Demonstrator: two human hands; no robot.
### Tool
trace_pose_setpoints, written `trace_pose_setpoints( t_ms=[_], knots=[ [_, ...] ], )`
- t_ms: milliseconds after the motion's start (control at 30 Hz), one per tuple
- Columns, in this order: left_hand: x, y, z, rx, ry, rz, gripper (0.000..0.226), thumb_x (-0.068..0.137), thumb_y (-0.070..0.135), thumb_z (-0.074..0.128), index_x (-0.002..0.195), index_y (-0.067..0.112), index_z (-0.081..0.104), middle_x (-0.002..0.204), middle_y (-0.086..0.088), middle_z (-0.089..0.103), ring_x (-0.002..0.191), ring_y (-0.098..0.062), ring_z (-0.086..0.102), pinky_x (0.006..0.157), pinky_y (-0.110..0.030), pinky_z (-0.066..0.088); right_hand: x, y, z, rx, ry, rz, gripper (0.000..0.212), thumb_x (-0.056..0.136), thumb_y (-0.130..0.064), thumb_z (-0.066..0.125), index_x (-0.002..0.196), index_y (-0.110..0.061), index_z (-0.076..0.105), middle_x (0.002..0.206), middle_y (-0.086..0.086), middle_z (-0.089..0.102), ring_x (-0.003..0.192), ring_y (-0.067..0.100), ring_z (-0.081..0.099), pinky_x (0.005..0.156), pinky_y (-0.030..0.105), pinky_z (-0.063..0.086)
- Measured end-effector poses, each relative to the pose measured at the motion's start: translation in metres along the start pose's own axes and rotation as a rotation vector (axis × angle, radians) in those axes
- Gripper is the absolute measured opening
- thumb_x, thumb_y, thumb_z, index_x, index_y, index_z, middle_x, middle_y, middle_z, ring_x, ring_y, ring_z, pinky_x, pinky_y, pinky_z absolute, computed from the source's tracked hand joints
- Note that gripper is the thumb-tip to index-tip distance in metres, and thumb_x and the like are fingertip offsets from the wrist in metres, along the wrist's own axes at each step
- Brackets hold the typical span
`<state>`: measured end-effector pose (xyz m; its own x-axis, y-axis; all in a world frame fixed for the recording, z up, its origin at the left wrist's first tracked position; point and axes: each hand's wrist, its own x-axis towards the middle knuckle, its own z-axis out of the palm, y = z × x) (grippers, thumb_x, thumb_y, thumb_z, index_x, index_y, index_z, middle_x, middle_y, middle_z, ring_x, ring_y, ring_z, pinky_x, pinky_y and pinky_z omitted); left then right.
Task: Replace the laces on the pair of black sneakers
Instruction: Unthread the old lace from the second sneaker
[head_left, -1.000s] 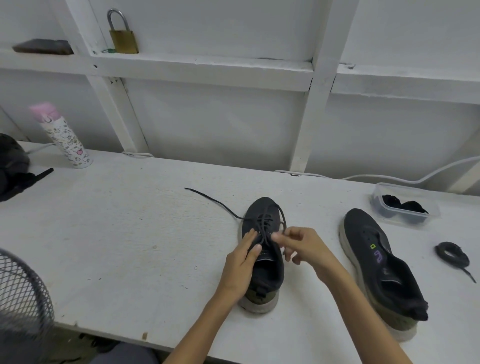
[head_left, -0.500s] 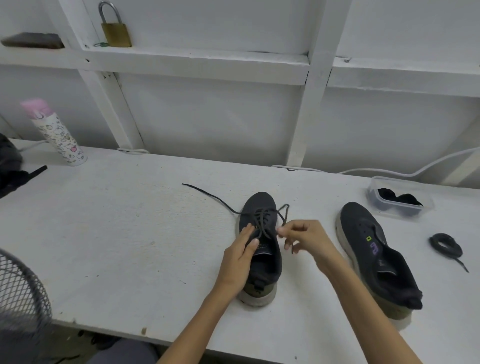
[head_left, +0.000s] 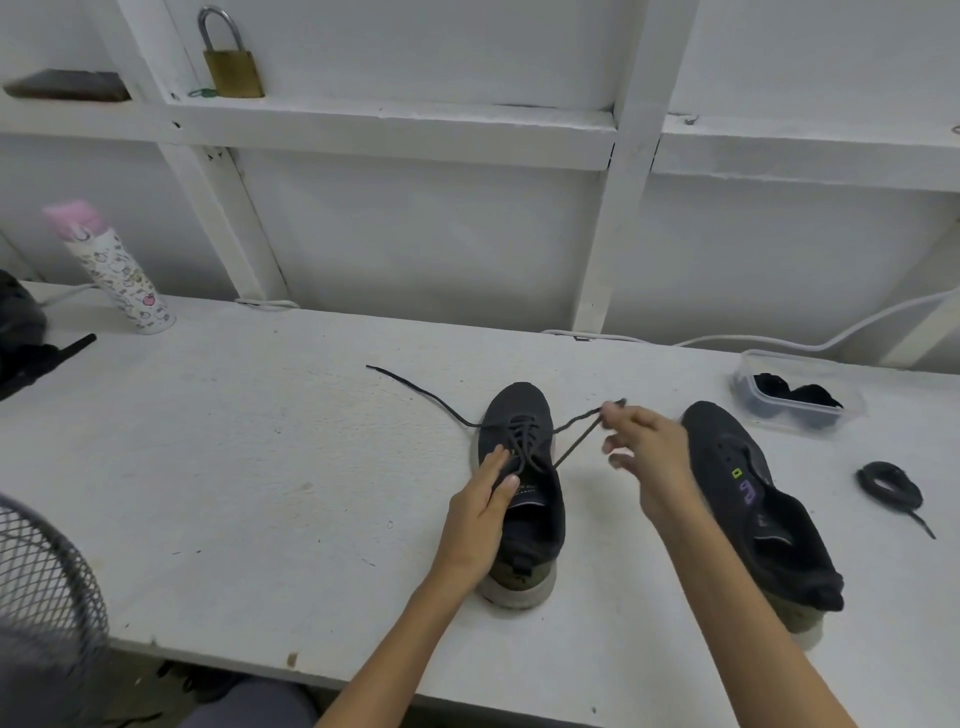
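The sneaker (head_left: 524, 493) stands at the centre of the desk (head_left: 260, 467), toe pointing to the top of the frame. The left hand (head_left: 483, 499) lies flat on its left side, fingers (head_left: 496, 462) straight and pressing it down. The right hand (head_left: 649, 457) pinches a loop of the lace (head_left: 576, 434) between thumb and forefinger, just right of the toe, with the other fingers spread loose.

The step looks like drawing the lace through an eyelet; whether it is going in or coming out I cannot tell. To do it well, pull along the line of the eyelet rather than across it. Press hard enough that the shoe does not slide or tip. Watch that the free end, which trails over the desk to the upper left, does not snag.

The lace is thin, dark and limp, crossed over the tongue in several rows. The shoe is dark knit on a pale, scuffed sole. A second sneaker (head_left: 753, 499), unlaced, lies at right.
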<state>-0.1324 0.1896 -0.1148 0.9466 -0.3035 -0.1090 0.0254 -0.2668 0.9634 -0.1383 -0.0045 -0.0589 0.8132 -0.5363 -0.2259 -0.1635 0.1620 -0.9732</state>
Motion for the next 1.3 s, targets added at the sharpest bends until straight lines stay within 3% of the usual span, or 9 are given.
trace_pose_setpoints(
  t_ms=[100,233,367,467,667,900,1000,1067,1300],
  knots=[
    [0.0,0.0,0.0,0.001,0.004,-0.003,0.046,0.102,0.026,0.048,0.146,0.019,0.042,0.148,0.012,0.041,0.137,0.0,0.034,0.113,-0.016,0.026,-0.002,0.001,-0.003,0.058,0.043,0.078,0.02,0.094,-0.023,0.064,0.09,-0.003,0.066,0.081,0.004,0.062,0.057,0.014,0.051,0.053,0.027,0.04],
    [0.0,0.0,-0.001,0.02,0.004,0.007,0.045,0.102,0.026,0.048,0.146,0.02,0.043,0.149,0.009,0.043,0.137,-0.002,0.036,0.113,-0.017,0.028,-0.03,0.024,0.012,-0.273,-0.329,0.141,0.026,0.084,-0.028,0.076,0.081,-0.002,0.072,0.069,0.002,0.066,0.056,0.013,0.053,0.05,0.024,0.038],
    [0.001,-0.001,-0.002,0.033,-0.015,0.0,0.046,0.102,0.027,0.047,0.147,0.02,0.041,0.148,0.012,0.042,0.134,0.003,0.035,0.101,0.0,0.025,-0.01,0.01,0.005,-0.106,-0.067,0.018,0.018,0.086,-0.014,0.072,0.073,-0.004,0.066,0.066,0.005,0.059,0.053,0.015,0.05,0.049,0.024,0.035],
    [0.002,-0.003,-0.001,0.023,-0.012,0.008,0.046,0.102,0.027,0.048,0.147,0.02,0.041,0.148,0.012,0.042,0.135,0.002,0.035,0.104,-0.004,0.026,0.005,0.001,-0.008,0.098,0.147,0.044,0.018,0.096,-0.022,0.063,0.086,-0.008,0.063,0.08,0.004,0.057,0.058,0.014,0.051,0.053,0.028,0.039],
    [0.002,-0.002,0.0,0.014,0.021,0.026,0.044,0.101,0.026,0.05,0.144,0.019,0.046,0.14,0.016,0.045,0.132,0.0,0.039,0.1,0.0,0.029,-0.017,0.031,-0.004,-0.086,-0.03,0.121,0.036,0.099,-0.037,0.054,0.091,-0.004,0.066,0.085,0.006,0.066,0.06,0.018,0.058,0.051,0.025,0.042],
    [0.0,-0.001,-0.002,-0.06,0.209,0.082,0.017,0.092,0.028,0.064,0.107,0.025,0.072,0.109,0.011,0.071,0.105,-0.001,0.064,0.092,-0.02,0.051,-0.046,0.054,0.028,-0.155,-0.23,-0.091,0.029,0.098,-0.04,0.056,0.105,-0.018,0.073,0.106,-0.009,0.072,0.104,0.004,0.064,0.093,0.025,0.051],
    [0.006,0.003,-0.012,-0.152,0.141,-0.022,0.016,0.094,0.026,0.062,0.101,0.021,0.075,0.103,0.007,0.074,0.103,-0.006,0.066,0.094,-0.026,0.052,-0.046,0.061,0.041,-0.131,-0.254,-0.071,0.037,0.097,-0.045,0.055,0.125,-0.023,0.065,0.136,-0.005,0.059,0.13,0.011,0.05,0.114,0.037,0.037],
    [0.013,0.008,-0.022,-0.149,0.05,-0.048,0.01,0.091,0.017,0.067,0.094,0.021,0.075,0.102,0.005,0.074,0.105,-0.009,0.066,0.097,-0.028,0.05,-0.051,0.062,0.048,-0.144,-0.233,-0.036,0.05,0.099,-0.04,0.052,0.145,-0.024,0.046,0.154,-0.011,0.037,0.144,0.004,0.029,0.12,0.027,0.02],
    [0.032,0.016,-0.024,0.507,0.047,0.118,0.014,0.099,0.032,0.05,0.101,0.021,0.058,0.097,0.003,0.071,0.09,-0.018,0.066,0.082,-0.038,0.052,-0.053,0.068,0.049,-0.125,-0.279,-0.045,0.056,0.099,-0.034,0.052,0.151,-0.026,0.032,0.16,-0.014,0.02,0.146,-0.002,0.016,0.114,0.016,0.014]
  ],
)
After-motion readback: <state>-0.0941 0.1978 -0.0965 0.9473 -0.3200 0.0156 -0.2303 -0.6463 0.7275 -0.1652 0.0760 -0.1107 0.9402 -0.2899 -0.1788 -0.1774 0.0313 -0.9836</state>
